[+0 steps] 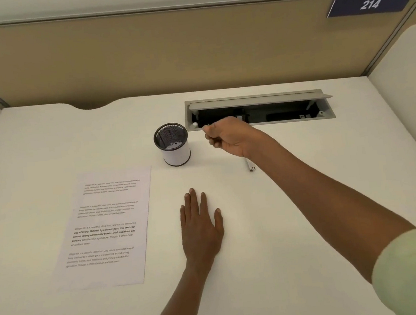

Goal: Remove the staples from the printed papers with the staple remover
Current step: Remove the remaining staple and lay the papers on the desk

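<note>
The right hand [227,136] is stretched out to just above the middle of the frame, its fingers curled in, with a thin object [205,126] pinched at the fingertips and aimed toward the mesh cup [172,144] just to its left. I'd guess it is a pulled staple or the tip of a small tool being carried to the cup, but it is too small to name. Below the wrist a slim white tool [250,165] lies on the desk, its far end hidden under the hand; it may be the staple remover, though I can't be sure.

The left hand [200,226] lies flat in the lower middle, fingers straight and slightly spread, palm down on the bare white desk [296,199], holding nothing. It looks like a brace while the other arm reaches.

The printed papers [104,228] lie in the left-centre of the frame, well apart from both hands, square to the desk with four blocks of text showing. Any staple on them is too small to make out, so I can't tell how much of the job remains.

The cup stands just off the papers' upper right corner, close enough to drop things in without leaning. Behind the right hand, in the upper right, an open cable tray [260,112] is sunk in the desk with its lid propped up; the knuckles are near its front edge, a gap where a small staple could be lost. There is open desk between the hands, and a tan partition [165,54] closes the back.
</note>
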### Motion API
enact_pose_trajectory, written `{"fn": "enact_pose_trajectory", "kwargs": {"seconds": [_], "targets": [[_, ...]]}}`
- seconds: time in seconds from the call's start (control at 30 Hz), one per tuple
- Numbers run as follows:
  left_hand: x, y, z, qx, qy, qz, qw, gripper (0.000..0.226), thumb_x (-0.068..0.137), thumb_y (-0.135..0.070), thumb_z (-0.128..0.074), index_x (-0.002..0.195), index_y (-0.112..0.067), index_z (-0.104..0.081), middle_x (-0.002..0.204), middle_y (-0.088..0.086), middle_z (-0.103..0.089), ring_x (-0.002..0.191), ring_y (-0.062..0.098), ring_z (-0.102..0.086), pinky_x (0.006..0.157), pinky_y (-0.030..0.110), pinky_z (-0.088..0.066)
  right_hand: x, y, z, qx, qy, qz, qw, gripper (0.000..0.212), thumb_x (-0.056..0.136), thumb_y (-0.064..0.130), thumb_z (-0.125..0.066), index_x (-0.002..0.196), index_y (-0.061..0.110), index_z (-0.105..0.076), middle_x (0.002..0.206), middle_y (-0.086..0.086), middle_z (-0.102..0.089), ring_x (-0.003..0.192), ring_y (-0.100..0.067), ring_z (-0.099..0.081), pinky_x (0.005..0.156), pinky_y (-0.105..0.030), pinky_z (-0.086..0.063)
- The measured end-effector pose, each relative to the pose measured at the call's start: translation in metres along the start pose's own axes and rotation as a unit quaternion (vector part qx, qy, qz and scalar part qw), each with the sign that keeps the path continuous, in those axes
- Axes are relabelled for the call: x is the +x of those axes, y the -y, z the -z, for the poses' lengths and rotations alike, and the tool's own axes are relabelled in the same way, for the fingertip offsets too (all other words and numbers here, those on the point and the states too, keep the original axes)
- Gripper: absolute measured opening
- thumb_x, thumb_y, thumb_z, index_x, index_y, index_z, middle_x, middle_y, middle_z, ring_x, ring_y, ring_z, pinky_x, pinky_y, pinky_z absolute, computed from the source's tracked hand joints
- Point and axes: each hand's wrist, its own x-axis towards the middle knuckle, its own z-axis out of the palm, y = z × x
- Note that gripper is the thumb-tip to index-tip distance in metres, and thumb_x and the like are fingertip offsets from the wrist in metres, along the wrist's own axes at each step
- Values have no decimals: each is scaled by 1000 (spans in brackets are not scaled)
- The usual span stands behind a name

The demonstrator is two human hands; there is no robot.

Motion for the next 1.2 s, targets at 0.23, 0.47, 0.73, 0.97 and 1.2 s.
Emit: {"fn": "enact_pose_trajectory", "kwargs": {"seconds": [0.23,0.47,0.73,0.97,1.2], "targets": [[-1,0,0,-8,-2,4,1000,61,102,-45,-37,153,-13,-38,167,9,-19,156,23,-12,126,38,-12,55,22,-61,-429,-42,153,889,18,85,10,-61,84,-8,-67,89,-14,-72,81,-24,-63,74,-31,-54],[1,-2,1,-11,2,11,1000,61,102,-45,-37,154,-13,-37,167,9,-17,156,23,-10,126,37,-11,65,30,-76,-603,4,210,770,13,76,-1,-68,83,7,-75,85,-14,-73,82,-26,-67,76,-35,-57],[1,-1,0,-11,-3,10,1000,60,102,-43,-39,153,-13,-38,167,10,-19,156,23,-12,126,38,-12,66,44,-80,-634,38,193,748,18,79,-5,-63,86,6,-76,75,-9,-70,61,-20,-61,58,-25,-52],[0,-2,1,-14,-5,12,1000,60,102,-43,-39,153,-13,-39,167,10,-19,156,23,-12,126,38,-11,66,37,-84,-658,37,222,719,11,72,2,-70,70,12,-68,77,-9,-63,72,-29,-67,62,-34,-56],[1,-1,0,-15,2,13,1000,60,102,-45,-37,154,-14,-37,167,9,-17,156,22,-10,126,36,-9,67,31,-82,-680,42,252,687,26,72,-5,-52,73,13,-71,88,-8,-69,79,-29,-66,64,-33,-54]]}}
